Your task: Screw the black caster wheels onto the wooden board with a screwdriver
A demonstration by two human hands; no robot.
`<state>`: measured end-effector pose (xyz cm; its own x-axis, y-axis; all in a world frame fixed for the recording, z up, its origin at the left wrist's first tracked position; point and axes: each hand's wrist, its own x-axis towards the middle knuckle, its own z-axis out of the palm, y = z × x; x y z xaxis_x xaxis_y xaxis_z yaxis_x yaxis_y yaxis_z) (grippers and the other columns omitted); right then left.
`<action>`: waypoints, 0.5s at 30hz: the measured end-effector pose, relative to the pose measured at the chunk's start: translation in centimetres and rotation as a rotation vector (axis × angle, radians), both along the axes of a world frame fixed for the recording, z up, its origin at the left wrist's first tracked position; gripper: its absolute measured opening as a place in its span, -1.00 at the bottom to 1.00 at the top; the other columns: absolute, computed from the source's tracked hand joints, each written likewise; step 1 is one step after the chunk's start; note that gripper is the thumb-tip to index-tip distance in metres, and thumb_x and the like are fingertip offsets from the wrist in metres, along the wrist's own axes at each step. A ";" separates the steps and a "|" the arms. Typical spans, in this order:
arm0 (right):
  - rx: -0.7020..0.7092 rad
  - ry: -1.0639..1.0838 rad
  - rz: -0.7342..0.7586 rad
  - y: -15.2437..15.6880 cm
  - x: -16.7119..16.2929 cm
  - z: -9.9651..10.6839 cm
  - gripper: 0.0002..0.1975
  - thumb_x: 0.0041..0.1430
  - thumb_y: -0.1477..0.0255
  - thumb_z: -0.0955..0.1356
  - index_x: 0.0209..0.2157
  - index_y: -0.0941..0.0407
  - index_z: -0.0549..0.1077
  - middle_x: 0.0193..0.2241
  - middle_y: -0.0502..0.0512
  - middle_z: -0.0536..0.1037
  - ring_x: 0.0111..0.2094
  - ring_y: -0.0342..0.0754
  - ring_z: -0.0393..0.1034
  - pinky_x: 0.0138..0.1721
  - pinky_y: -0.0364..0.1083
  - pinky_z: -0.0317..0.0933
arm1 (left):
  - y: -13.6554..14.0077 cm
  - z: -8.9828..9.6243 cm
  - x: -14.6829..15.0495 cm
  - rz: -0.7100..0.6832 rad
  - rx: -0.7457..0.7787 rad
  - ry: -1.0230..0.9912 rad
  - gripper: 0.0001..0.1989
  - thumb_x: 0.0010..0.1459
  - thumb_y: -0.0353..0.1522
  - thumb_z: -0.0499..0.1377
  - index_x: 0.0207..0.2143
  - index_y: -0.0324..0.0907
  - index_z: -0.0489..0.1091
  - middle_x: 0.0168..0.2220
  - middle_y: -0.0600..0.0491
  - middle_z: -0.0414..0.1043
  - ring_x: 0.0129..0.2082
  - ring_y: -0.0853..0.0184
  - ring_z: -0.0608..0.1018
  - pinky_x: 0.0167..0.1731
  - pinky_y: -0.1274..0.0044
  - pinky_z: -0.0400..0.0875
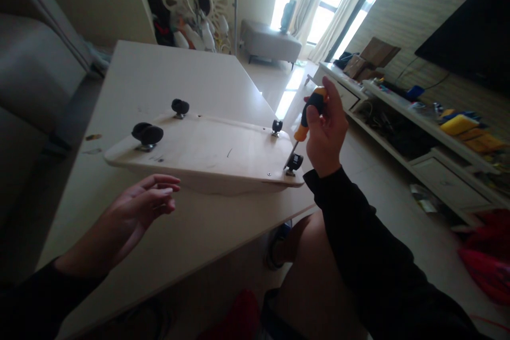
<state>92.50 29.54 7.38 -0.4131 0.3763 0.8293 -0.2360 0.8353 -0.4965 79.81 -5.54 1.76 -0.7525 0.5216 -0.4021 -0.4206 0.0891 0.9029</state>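
A pale panel [215,143] lies on the white table with black caster wheels at its corners, wheels facing up. My right hand [326,133] grips a yellow-and-black screwdriver [313,109], its shaft slanting down to the base of the near right caster [295,163]. The far right caster [277,126] stands just behind. At the panel's left end are a near caster [147,134] and a far caster [180,107]. My left hand [139,212] hovers by the panel's near left edge, holding nothing, its fingers loosely bent and apart.
The white table [159,71] extends beyond the panel. To the right, a low TV cabinet [418,133] carries cardboard boxes [368,58] and yellow items [458,125]. A grey bench [271,42] stands near the window, and a pale sofa [35,58] is at the left.
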 end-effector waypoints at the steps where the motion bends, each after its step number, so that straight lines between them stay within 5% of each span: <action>1: -0.001 -0.001 -0.003 0.1 0.0 -0.1 -0.44 0.35 0.05 0.30 0.32 -0.15 0.25 0.03 0.08 0.49 0.10 0.11 0.51 0.06 0.22 0.49 | 0.0 -0.1 0.0 -0.006 0.004 0.003 -0.58 -0.30 -0.26 0.49 -0.30 -0.15 0.56 -0.30 0.10 0.47 -0.45 0.42 0.49 -0.46 0.66 0.47; 15: 0.073 0.024 -0.060 0.1 -0.1 -0.1 -0.46 0.38 0.09 0.27 0.33 -0.13 0.26 0.06 0.09 0.48 0.05 0.10 0.51 0.08 0.27 0.47 | -0.4 -0.4 -0.1 -0.008 -0.001 -0.007 -0.56 -0.29 -0.25 0.51 -0.28 -0.12 0.56 -0.29 0.10 0.48 -0.43 0.42 0.49 -0.45 0.68 0.49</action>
<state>92.38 29.65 7.27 -0.3708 0.3379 0.8651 -0.1954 0.8822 -0.4283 79.66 -5.94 1.41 -0.7453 0.5274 -0.4079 -0.4263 0.0934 0.8997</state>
